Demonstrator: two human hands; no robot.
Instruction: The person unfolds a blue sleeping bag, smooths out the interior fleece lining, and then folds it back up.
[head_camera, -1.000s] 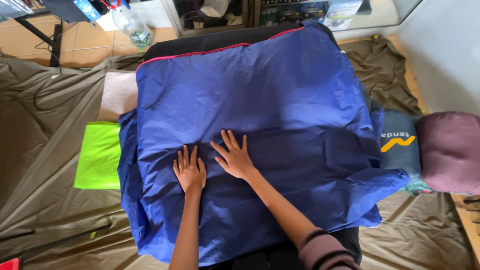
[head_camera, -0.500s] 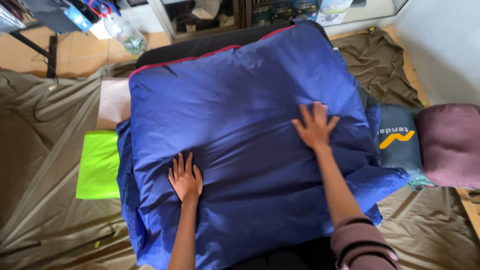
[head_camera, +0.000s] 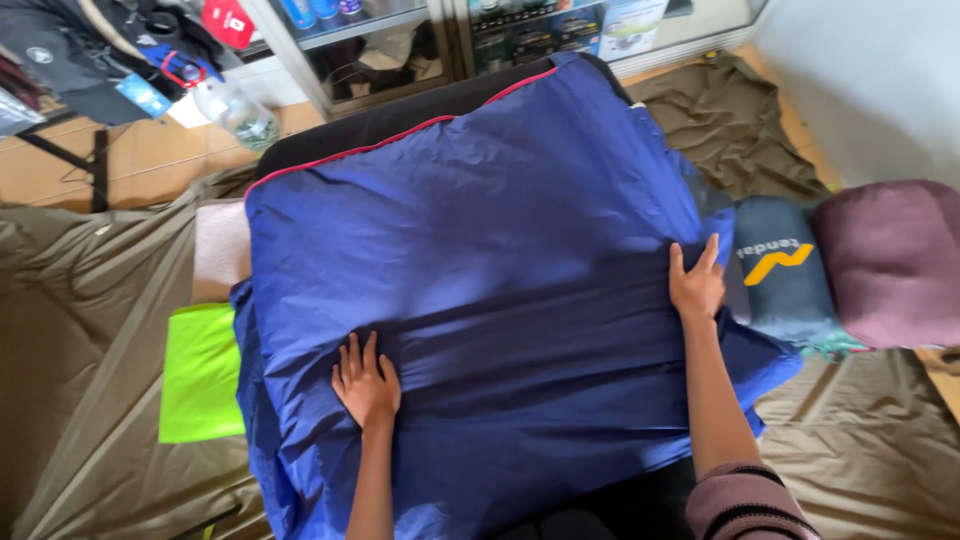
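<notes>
since a second ago: right hand (head_camera: 697, 285) gone from the middle of the blue sleeping bag (head_camera: 480, 270), just beside the left, out to the bag's right edge; left hand (head_camera: 366, 383) about where it was, low on the left half.

blue sleeping bag first: spread flat over a black layer (head_camera: 330, 135) with a red trim line along the top, lying across an olive groundsheet (head_camera: 90, 330), filling most of the view. long shallow crease running across the bag between the two hands.

to the right, just beside the bag's edge: a grey stuff sack (head_camera: 785, 270) with a yellow mark, then a maroon roll (head_camera: 890, 260) touching it. to the left, half tucked under the bag: a lime green mat (head_camera: 200, 375) and a pale pink pad (head_camera: 220, 245) above it. clear bottle (head_camera: 240, 115) on the tiled floor at top left.

right hand open and flat, fingers spread upward, palm down on the fabric at the edge, gripping nothing. left hand likewise open and flat, fingers fanned, pressing, holding nothing.

for a clean result, probably best: left palm kept planted as an anchor, right palm swept outward with even pressure, crease and air chased off the edge, no bunching against the grey sack.
</notes>
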